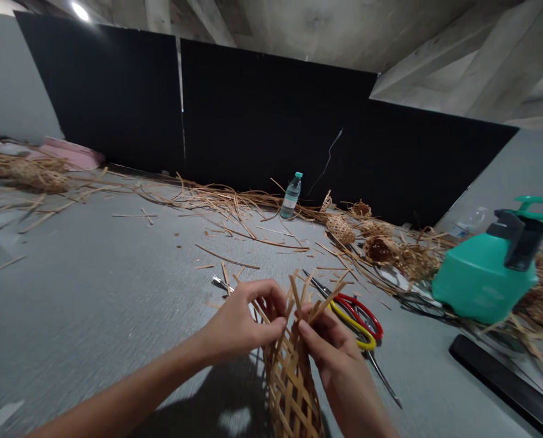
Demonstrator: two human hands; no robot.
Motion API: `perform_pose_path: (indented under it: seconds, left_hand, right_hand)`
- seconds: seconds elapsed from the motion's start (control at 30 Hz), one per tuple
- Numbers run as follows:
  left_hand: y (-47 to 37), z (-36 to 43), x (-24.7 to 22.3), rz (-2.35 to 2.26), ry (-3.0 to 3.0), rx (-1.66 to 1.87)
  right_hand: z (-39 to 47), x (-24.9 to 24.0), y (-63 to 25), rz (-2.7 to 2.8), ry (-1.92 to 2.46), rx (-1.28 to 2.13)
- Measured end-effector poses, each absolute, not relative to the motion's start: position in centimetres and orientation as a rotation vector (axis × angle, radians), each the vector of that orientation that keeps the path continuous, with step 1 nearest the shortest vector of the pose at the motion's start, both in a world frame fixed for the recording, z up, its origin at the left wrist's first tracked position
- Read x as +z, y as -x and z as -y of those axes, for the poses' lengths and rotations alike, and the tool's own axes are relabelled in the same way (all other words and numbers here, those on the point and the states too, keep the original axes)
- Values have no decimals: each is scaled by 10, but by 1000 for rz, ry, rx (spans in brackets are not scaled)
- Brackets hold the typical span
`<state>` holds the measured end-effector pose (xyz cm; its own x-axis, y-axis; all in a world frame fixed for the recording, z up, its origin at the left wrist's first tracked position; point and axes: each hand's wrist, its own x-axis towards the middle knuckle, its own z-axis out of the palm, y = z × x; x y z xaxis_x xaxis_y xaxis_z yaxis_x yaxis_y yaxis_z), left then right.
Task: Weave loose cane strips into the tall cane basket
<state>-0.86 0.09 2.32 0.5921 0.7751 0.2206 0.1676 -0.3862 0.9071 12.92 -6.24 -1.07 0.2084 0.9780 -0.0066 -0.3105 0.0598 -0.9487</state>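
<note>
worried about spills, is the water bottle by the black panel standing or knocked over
Upright: the water bottle rests on its base in front of the black panel, its teal cap on top.

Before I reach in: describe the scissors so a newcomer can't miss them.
Find the big green sprayer on the right. Left of it, beside the right hand, scissors lie with dark blades pointing away. One red and one yellow handle loop set them apart from the thin pointed tool nearby.
</note>
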Motion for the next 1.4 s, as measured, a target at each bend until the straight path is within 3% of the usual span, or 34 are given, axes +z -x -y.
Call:
perform_pose_path:
  seconds: [0.23, 0.47, 0.83, 1.0, 1.4]
  left_hand:
    - [9, -4, 22, -719, -1808, 821]
    - [10, -4, 18, -664, -1649, 828]
    - [5, 2, 19, -679, -1654, 848]
    - [6, -4, 16, -709, -1538, 805]
    - [8, -15, 10, -757, -2082, 889]
  right_hand:
    - [60, -5, -126, 871, 1134, 1053]
    - [51, -2, -142, 847, 1186, 1335]
    - [42, 8, -146, 830, 1203, 1492]
    - [44, 3, -148, 964, 1197, 1410]
    - [44, -15, -145, 928, 1332, 1310]
